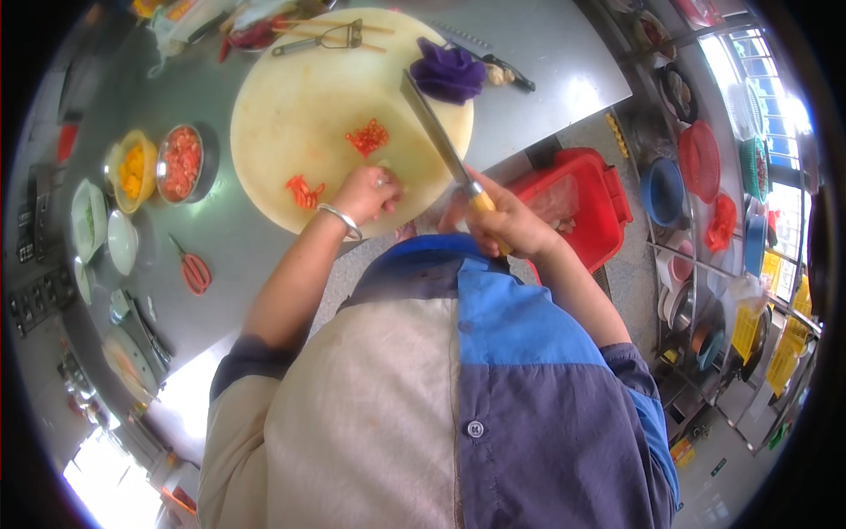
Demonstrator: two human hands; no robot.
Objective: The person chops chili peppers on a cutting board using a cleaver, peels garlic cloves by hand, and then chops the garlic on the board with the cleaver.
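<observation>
My right hand point(515, 221) grips the yellow wooden handle of a kitchen knife point(434, 127). The broad blade points away from me over the right side of a round, thick cutting board point(284, 112). Low over the board's near edge is my left hand point(370, 193), its fingers curled and a bangle on the wrist. Something pale shows by its knuckles, but whether the hand holds anything is unclear. Just beyond it lies a small heap of chopped red chilli point(367, 137). More red pieces point(304, 192) rest to its left. A bunched purple cloth point(449, 71) lies at the board's far right.
A peeler point(317, 45) and chopsticks lie at the board's far edge. Left on the steel table point(231, 264) are a metal bowl of red pieces point(180, 164), a yellow bowl point(135, 168) and red-handled scissors point(195, 271). A red bin point(598, 231) stands below, right; shelving point(691, 258) lies beyond.
</observation>
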